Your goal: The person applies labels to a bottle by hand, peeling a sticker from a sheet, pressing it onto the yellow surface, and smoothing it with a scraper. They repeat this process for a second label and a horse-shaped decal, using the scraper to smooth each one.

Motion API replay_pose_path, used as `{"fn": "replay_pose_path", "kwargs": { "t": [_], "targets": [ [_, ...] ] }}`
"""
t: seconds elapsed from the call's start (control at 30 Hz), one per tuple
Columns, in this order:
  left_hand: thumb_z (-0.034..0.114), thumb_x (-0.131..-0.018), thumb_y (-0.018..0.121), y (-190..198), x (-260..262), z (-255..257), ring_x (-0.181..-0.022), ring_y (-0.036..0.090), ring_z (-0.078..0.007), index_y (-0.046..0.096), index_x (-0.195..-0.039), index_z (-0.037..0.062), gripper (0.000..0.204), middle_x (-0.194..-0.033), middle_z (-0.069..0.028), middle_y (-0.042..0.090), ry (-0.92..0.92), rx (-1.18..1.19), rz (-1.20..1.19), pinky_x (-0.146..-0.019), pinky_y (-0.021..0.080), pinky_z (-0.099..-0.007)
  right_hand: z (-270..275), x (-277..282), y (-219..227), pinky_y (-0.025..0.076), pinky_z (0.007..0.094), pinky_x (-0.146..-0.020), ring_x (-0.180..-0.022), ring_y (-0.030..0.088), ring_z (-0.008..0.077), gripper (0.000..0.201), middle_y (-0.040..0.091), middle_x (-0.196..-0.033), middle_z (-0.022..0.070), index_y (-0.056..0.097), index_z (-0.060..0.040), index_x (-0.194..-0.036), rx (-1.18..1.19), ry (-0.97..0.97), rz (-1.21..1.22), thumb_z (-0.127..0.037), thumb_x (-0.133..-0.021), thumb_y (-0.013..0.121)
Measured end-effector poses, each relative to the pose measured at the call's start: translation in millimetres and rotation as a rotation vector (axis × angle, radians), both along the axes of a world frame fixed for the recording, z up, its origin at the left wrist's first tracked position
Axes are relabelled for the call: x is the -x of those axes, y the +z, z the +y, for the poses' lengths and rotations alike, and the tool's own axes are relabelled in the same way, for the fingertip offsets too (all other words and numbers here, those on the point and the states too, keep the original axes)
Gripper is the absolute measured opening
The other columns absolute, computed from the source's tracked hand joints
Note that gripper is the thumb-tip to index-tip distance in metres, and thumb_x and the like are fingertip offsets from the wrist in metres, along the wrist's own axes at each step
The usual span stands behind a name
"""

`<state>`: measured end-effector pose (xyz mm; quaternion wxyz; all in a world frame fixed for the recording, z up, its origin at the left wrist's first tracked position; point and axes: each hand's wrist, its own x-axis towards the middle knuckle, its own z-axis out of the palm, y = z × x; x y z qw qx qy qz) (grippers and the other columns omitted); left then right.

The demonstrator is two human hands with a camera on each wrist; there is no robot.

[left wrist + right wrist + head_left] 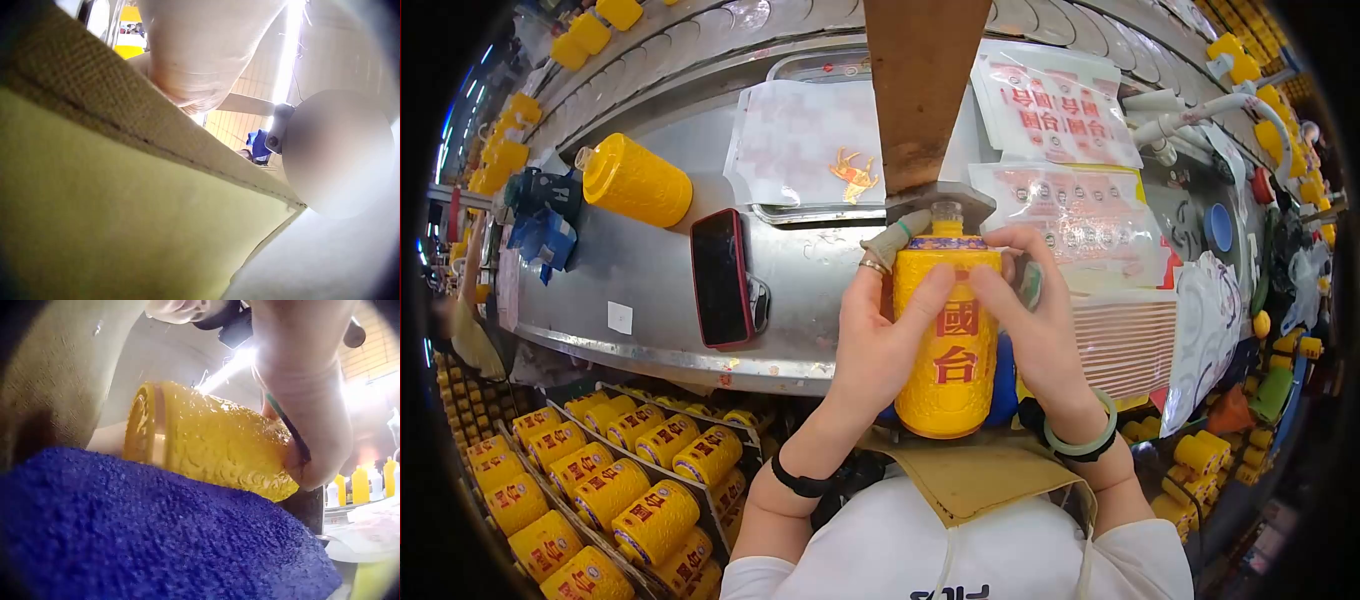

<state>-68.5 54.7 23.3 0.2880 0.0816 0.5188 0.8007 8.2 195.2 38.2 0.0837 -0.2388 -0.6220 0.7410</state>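
A yellow embossed bottle [948, 370] with red characters on its front stands in the middle of the head view. Both hands hold it. My left hand [878, 335] wraps its left side, thumb lying across the front; the forefinger wears a grey cot. My right hand [1040, 320] curls round the right side, its thumb also on the front near the red characters. The bottle's base rests against a blue pad [1002, 385]. In the right wrist view the bottle [212, 447] lies on the blue pad [137, 531] with the right hand [306, 394] round its far end.
A red-cased phone [720, 278] and another yellow bottle [635, 180] lie on the metal bench [640, 270] to the left. Label sheets [1090, 215] are spread at right. A crate of several yellow bottles [610, 480] stands at lower left. A brown post [920, 90] rises behind.
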Motion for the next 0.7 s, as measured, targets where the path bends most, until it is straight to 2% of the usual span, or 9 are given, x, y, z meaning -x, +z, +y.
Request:
{"fn": "replay_pose_path", "kwargs": {
  "t": [0.2,0.3,0.33,0.4,0.43,0.47,0.5,0.57,0.7],
  "targets": [
    [0.020,-0.109,0.052,-16.2,0.7,-13.4,-0.137,0.049,-0.0201,0.039,-0.152,-0.0026,0.050,-0.151,-0.0151,0.049,-0.011,-0.026,-0.138,-0.115,0.039,-0.0364,24.6,3.7,4.3,0.045,0.0276,-0.094,-0.106,0.054,0.0106,0.044,0.057,-0.113,0.0053,0.049,-0.0007,-0.138,-0.284,0.038,0.050,-0.005,-0.097,0.066],
    [0.029,-0.113,0.042,-16.7,0.9,-23.6,-0.144,0.041,-0.0225,0.035,-0.155,-0.0025,0.053,-0.159,-0.0170,0.040,-0.047,-0.103,-0.168,-0.119,0.033,-0.0377,30.7,16.0,20.5,0.048,0.0314,-0.090,-0.101,0.059,0.0197,0.051,0.060,-0.111,0.0102,0.046,-0.0016,-0.145,-0.771,-0.097,0.391,0.003,-0.096,0.059],
    [0.036,-0.113,0.038,-8.1,-1.0,-22.5,-0.145,0.040,-0.0263,0.034,-0.156,-0.0022,0.057,-0.160,-0.0186,0.039,-0.001,-0.012,-0.117,-0.120,0.033,-0.0403,37.4,19.3,30.3,0.052,0.0337,-0.086,-0.096,0.062,0.0235,0.048,0.063,-0.103,0.0099,0.058,-0.0030,-0.136,-1.234,-0.081,0.470,0.001,-0.089,0.062],
    [0.036,-0.113,0.038,-8.0,0.0,-25.1,-0.146,0.040,-0.0281,0.034,-0.156,-0.0019,0.058,-0.160,-0.0190,0.038,0.024,-0.015,-0.083,-0.121,0.032,-0.0423,21.8,9.3,39.0,0.054,0.0350,-0.080,-0.089,0.063,0.0223,0.040,0.065,-0.095,0.0065,0.069,-0.0044,-0.120,-1.429,0.400,0.712,-0.007,-0.080,0.066],
    [0.037,-0.113,0.037,-9.0,0.5,-27.7,-0.147,0.039,-0.0300,0.033,-0.156,-0.0016,0.058,-0.160,-0.0194,0.038,0.049,-0.009,-0.051,-0.122,0.032,-0.0443,3.5,-3.2,40.7,0.053,0.0309,-0.076,-0.086,0.066,0.0174,0.027,0.073,-0.105,0.0020,0.076,-0.0095,-0.105,-1.544,0.485,0.723,-0.011,-0.079,0.067],
    [0.038,-0.113,0.037,-11.9,1.5,-29.8,-0.148,0.038,-0.0322,0.033,-0.156,-0.0010,0.059,-0.160,-0.0198,0.037,0.061,-0.008,-0.076,-0.122,0.031,-0.0474,-6.2,-10.3,38.2,0.052,0.0327,-0.071,-0.083,0.062,0.0183,0.036,0.065,-0.095,0.0046,0.071,-0.0038,-0.108,-1.438,0.623,0.838,-0.015,-0.074,0.068],
    [0.038,-0.113,0.037,-12.5,1.5,-31.9,-0.148,0.038,-0.0322,0.033,-0.156,-0.0010,0.059,-0.160,-0.0198,0.037,0.062,-0.006,-0.080,-0.122,0.031,-0.0474,-15.8,-17.9,46.7,0.052,0.0334,-0.069,-0.081,0.062,0.0187,0.031,0.064,-0.091,0.0059,0.068,-0.0035,-0.104,-1.276,0.732,0.807,-0.013,-0.075,0.067],
    [0.039,-0.113,0.037,-13.6,0.5,-35.3,-0.148,0.038,-0.0318,0.033,-0.156,-0.0007,0.059,-0.160,-0.0198,0.038,0.076,-0.006,-0.064,-0.122,0.031,-0.0475,-14.3,-13.3,63.2,0.046,0.0310,-0.062,-0.076,0.060,0.0173,0.031,0.068,-0.092,0.0046,0.074,-0.0101,-0.109,-1.307,0.905,0.527,-0.015,-0.079,0.070],
    [0.041,-0.112,0.037,-14.8,-3.5,-39.1,-0.148,0.038,-0.0323,0.034,-0.156,-0.0003,0.060,-0.159,-0.0201,0.038,0.085,-0.003,-0.057,-0.122,0.030,-0.0479,29.7,40.3,55.2,0.051,0.0426,-0.072,-0.083,0.059,0.0245,0.024,0.061,-0.088,0.0044,0.066,-0.0091,-0.101,-1.479,0.332,0.460,-0.018,-0.079,0.070]
  ]
}}
